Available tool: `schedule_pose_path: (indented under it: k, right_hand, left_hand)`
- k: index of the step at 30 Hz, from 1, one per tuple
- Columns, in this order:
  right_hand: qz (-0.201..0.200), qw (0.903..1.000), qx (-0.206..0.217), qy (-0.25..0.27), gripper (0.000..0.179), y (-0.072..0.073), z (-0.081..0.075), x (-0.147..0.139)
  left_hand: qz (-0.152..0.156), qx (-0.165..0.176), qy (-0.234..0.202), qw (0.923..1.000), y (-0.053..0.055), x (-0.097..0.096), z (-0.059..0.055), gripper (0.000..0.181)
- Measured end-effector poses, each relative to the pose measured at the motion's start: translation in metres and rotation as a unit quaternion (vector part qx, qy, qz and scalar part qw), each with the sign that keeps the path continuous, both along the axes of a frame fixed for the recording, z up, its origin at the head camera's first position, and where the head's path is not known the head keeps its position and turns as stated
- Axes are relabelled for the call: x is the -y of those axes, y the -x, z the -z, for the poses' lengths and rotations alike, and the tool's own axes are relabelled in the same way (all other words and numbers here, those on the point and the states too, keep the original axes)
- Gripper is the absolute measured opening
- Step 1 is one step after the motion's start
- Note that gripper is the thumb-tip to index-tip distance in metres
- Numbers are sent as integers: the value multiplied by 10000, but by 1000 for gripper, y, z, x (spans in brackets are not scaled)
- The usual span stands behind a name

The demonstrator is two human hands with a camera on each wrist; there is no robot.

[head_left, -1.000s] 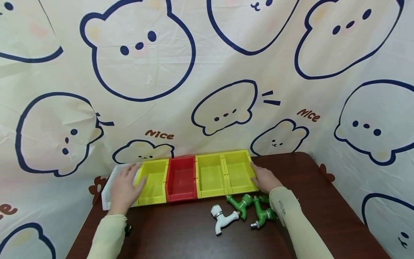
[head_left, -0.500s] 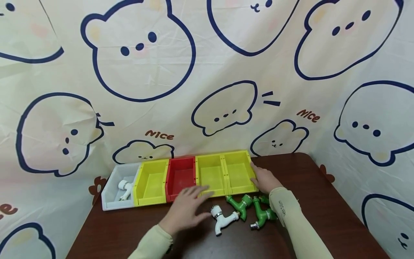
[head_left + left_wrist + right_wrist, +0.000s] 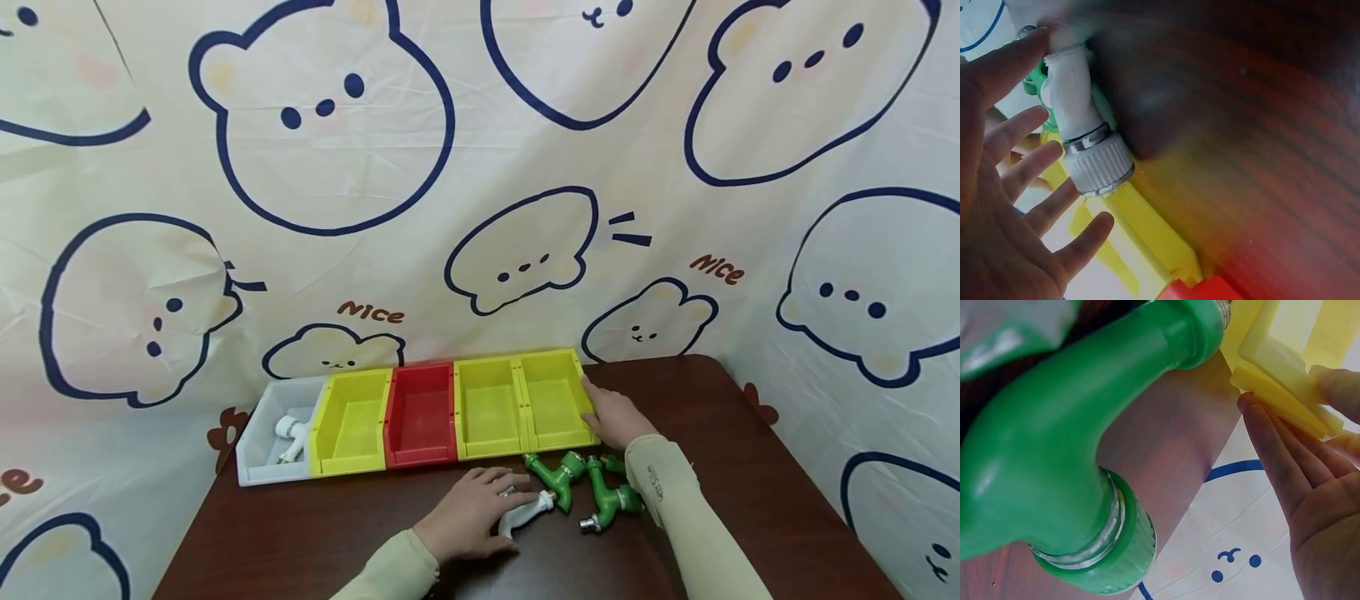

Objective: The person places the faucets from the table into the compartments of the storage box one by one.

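Note:
My left hand (image 3: 468, 515) is over a white tap (image 3: 531, 510) on the table. In the left wrist view its fingers are spread and fairly straight beside that white tap (image 3: 1075, 103), with its ribbed knob (image 3: 1099, 164) near the fingertips. My right hand (image 3: 617, 418) pinches the side wall of the rightmost yellow bin (image 3: 557, 404). From the right wrist, the thumb lies on one side of the yellow wall (image 3: 1282, 400) and the fingers on the other. Green taps (image 3: 609, 498) lie just below the right hand; one green tap (image 3: 1066, 444) looms close to that wrist camera.
Along the back of the brown table (image 3: 360, 533) runs a joined row of bins: a white bin (image 3: 258, 450), a yellow bin (image 3: 352, 421), a red bin (image 3: 422, 412) and two more yellow ones. Another white tap (image 3: 292, 435) lies in the white bin. A printed cloth (image 3: 510, 150) hangs behind.
My left hand has moved from over the white bin rightward and down to the white tap on the table, uncovering the tap in that bin. The right hand stays put.

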State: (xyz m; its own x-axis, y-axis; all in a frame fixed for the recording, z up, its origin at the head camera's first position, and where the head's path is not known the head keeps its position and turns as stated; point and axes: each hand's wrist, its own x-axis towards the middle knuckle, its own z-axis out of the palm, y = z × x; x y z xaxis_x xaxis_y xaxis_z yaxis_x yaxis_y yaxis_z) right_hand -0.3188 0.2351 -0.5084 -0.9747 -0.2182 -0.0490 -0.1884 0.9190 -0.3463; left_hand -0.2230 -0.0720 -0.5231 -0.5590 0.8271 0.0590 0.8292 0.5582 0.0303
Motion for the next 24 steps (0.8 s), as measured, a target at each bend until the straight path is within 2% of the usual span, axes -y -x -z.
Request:
schedule_pose_path:
  k: [10, 13, 18, 24]
  right_hand:
    - [30, 10000, 42, 18, 73, -2, -3, 2]
    - [9, 10000, 5, 8, 73, -2, -2, 1]
    - [7, 10000, -8, 49, 73, -1, 0, 0]
    - [55, 9999, 50, 84, 73, 0, 0, 1]
  left_hand:
    - [131, 169, 136, 9997, 2, -1, 1, 70]
    - [75, 265, 147, 9995, 2, -1, 0, 71]
    - [7, 360, 119, 9993, 2, -1, 0, 67]
    - [135, 318, -54, 9994, 5, 1, 1, 60]
